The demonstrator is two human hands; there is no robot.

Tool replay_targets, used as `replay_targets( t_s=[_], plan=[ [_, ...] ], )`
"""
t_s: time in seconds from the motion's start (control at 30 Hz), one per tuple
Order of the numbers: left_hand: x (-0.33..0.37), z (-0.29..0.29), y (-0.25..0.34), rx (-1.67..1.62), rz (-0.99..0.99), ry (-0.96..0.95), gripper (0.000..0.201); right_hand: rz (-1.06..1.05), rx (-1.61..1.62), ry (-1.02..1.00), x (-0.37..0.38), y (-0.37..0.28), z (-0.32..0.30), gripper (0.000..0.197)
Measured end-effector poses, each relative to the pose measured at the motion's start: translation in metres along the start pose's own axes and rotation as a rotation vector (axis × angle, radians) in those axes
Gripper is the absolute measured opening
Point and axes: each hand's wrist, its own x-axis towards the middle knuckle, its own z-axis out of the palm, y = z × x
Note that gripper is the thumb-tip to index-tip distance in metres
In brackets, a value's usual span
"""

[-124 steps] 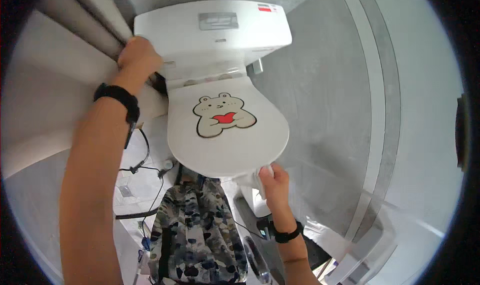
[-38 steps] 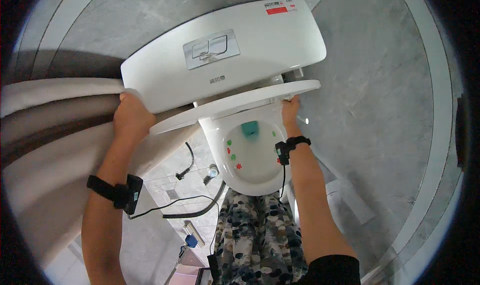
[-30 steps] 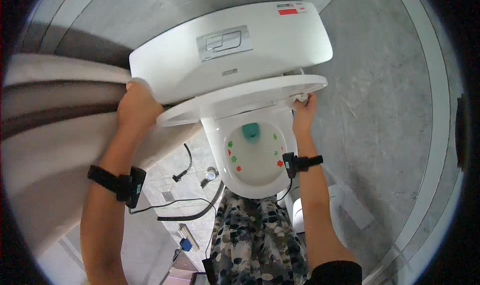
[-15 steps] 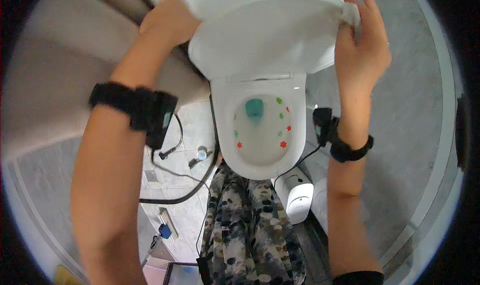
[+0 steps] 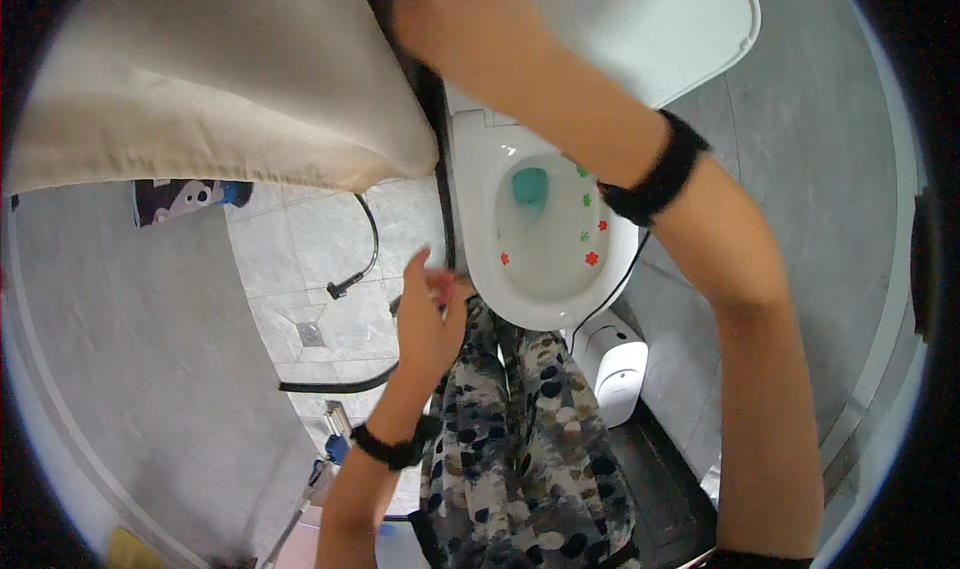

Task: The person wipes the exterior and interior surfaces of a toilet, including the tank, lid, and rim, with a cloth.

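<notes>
A white toilet (image 5: 480, 254) stands before me, its bowl dotted with red and green flower shapes, with a teal patch at the outlet. The raised lid (image 5: 690, 29) leans back above it. My right hand (image 5: 465, 19) reaches across to the lid's left side by the curtain; its fingers are closed and partly cut off by the upper edge, so what they hold is hidden. My left hand (image 5: 432, 319) hangs beside the bowl's front left, fingers apart and loosely bent, with nothing visible in it. Each wrist wears a black band.
A beige curtain (image 5: 250, 79) hangs on the left. Below it, a black hose (image 5: 372, 239) lies over pale tiles near a floor drain (image 5: 311, 334). A white bin (image 5: 620, 379) stands right of my patterned trousers (image 5: 520, 439). A dark curved strip (image 5: 340, 385) crosses the floor.
My right hand has swung from the lid's right side, where it held a white tissue, across to the left. My left hand has left the lid and dropped beside the bowl.
</notes>
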Motion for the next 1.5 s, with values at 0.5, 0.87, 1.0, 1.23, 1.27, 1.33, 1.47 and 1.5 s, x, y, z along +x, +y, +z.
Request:
replay_targets(
  t_s=[0.5,0.87,1.0,1.23,1.27,1.33,1.47,1.5],
  plan=[
    [-0.056,-0.061,0.005,0.099,-0.226,-0.019,0.046,0.037,0.441,0.235,-0.037,-0.07,0.167,0.021],
    [0.032,-0.051,0.093,0.291,0.22,-0.121,0.048,-0.246,0.383,0.031,-0.093,-0.018,0.171,0.017],
    [0.073,-0.063,0.153,0.442,0.546,-0.008,0.049,-0.269,0.409,0.513,-0.089,0.016,0.106,0.026],
    [0.153,-0.042,0.253,0.883,0.812,0.174,0.036,0.077,0.502,1.053,-0.042,0.072,0.016,0.024],
    [0.157,-0.037,0.263,0.977,0.736,0.141,0.03,0.112,0.226,1.114,-0.041,0.077,0.017,0.024],
    [0.171,-0.037,0.275,1.105,0.71,0.04,0.024,0.199,0.23,1.106,-0.045,0.085,0.02,0.025],
    [0.192,-0.039,0.289,1.382,0.664,-0.058,0.012,0.685,0.421,1.231,-0.071,0.116,0.034,0.032],
    [0.194,-0.038,0.291,1.451,0.591,-0.069,0.012,0.869,0.323,1.207,-0.084,0.132,0.042,0.037]
  ],
)
